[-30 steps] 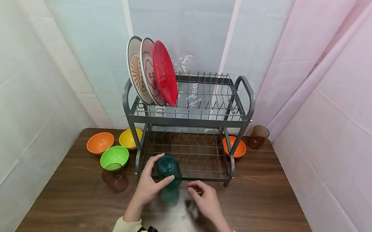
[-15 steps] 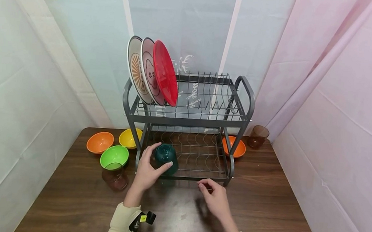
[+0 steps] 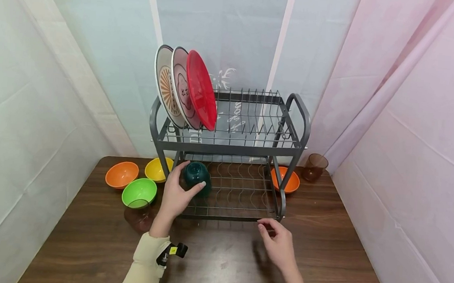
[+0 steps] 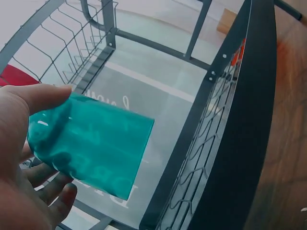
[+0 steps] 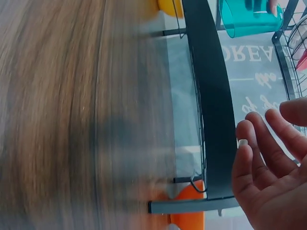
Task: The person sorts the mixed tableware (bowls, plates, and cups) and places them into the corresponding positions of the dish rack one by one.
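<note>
My left hand (image 3: 175, 195) grips a translucent teal glass (image 3: 197, 174), thumb on one side and fingers on the other. The glass is upside down, base up, between the two tiers of a dark metal dish rack (image 3: 230, 150), at the left of the lower tier. In the left wrist view the glass (image 4: 96, 143) appears apart from the lower wires. My right hand (image 3: 280, 244), its fingers loosely bent and holding nothing, is by the rack's front right corner; in the right wrist view its fingers (image 5: 261, 153) overlap the rack bar.
Two patterned plates (image 3: 163, 63) and a red plate (image 3: 200, 90) stand at the upper tier's left. Orange (image 3: 122, 174), yellow (image 3: 155, 170) and green bowls (image 3: 139, 191) and a brown glass (image 3: 139, 218) sit left; another orange bowl (image 3: 292, 182) and brown glass (image 3: 315, 167) sit right.
My left hand has carried the inverted teal glass forward and slightly left, from the rack's front edge to above the lower tier. My right hand has drawn away to the right.
</note>
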`<state>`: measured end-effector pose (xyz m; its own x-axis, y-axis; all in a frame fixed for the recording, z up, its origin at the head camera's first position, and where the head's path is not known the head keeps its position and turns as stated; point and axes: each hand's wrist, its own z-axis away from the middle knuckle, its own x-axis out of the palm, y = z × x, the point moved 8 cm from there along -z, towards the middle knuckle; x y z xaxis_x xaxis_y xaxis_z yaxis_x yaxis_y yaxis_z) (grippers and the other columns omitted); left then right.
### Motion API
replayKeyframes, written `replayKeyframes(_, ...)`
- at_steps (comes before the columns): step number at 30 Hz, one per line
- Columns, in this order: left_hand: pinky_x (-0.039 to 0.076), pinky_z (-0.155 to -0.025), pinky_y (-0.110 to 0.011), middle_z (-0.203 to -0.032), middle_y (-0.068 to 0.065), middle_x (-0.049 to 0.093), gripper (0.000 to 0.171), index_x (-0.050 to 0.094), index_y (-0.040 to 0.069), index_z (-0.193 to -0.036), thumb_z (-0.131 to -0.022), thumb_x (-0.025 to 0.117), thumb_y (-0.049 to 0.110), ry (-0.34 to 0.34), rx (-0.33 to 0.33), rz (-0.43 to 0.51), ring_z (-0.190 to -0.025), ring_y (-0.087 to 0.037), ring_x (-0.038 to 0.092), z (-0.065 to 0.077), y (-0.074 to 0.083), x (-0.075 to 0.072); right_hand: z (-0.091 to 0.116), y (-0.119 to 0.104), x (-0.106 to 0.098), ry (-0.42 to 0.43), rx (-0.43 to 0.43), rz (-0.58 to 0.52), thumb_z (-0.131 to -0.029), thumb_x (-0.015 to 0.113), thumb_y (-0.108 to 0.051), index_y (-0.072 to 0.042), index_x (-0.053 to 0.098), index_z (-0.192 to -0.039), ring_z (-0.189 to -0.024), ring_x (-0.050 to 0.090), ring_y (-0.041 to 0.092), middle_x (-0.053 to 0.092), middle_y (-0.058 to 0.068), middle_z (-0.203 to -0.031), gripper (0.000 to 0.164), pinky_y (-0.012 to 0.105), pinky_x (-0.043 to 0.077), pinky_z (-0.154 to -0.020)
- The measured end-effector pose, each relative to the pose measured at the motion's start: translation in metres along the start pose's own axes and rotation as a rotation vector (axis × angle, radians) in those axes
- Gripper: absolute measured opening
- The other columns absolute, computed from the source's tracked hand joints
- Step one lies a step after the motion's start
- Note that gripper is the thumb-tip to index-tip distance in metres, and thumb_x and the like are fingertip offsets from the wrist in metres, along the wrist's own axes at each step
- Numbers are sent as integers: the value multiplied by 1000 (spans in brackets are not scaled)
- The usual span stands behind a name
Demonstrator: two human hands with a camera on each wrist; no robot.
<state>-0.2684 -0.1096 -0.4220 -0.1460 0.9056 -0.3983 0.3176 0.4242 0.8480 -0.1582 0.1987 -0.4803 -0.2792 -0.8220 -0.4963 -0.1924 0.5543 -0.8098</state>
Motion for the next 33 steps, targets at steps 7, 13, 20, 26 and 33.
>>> replayKeyframes(7, 40, -103, -57, -141, -13, 49, 75, 45, 10, -145, -84, 80, 38, 36, -11, -60, -125, -31, 46, -16, -2, 3, 1, 7, -5, 21, -5, 16, -95, 69, -11, -10, 74, -99, -76, 63, 9, 70, -7, -90, 6, 28, 54, -67)
replayKeyframes(13, 39, -103, -56, -141, -15, 49, 75, 45, 8, -144, -85, 79, 38, 74, -15, -108, -125, -33, 46, -29, 1, 7, 3, 5, 5, -9, 6, 7, -95, 69, -12, -14, 74, -97, -76, 63, 8, 70, -7, -90, 6, 27, 54, -67)
replayKeyframes(20, 36, -107, -53, -141, -15, 48, 73, 43, 7, -144, -86, 79, 35, 97, -29, -82, -127, -32, 45, -45, 2, 11, 9, -2, 20, -74, -3, -2, -93, 70, -7, -11, 74, -96, -78, 63, 7, 69, -8, -88, 6, 27, 53, -68)
replayKeyframes(26, 37, -107, -51, -141, -14, 49, 72, 43, 8, -146, -87, 79, 30, 127, -40, -62, -129, -31, 46, -56, -3, 15, 12, -3, 30, -149, 30, -20, -94, 69, -9, -10, 73, -96, -79, 63, 8, 68, -8, -90, 5, 27, 53, -70)
replayKeyframes(33, 38, -106, -50, -141, -14, 50, 73, 43, 7, -146, -87, 79, 28, 178, -65, -50, -129, -32, 48, -65, -11, 18, 15, -15, 36, -252, 103, -120, -97, 65, -7, -8, 72, -97, -79, 65, 13, 71, 1, -88, 8, 26, 52, -70)
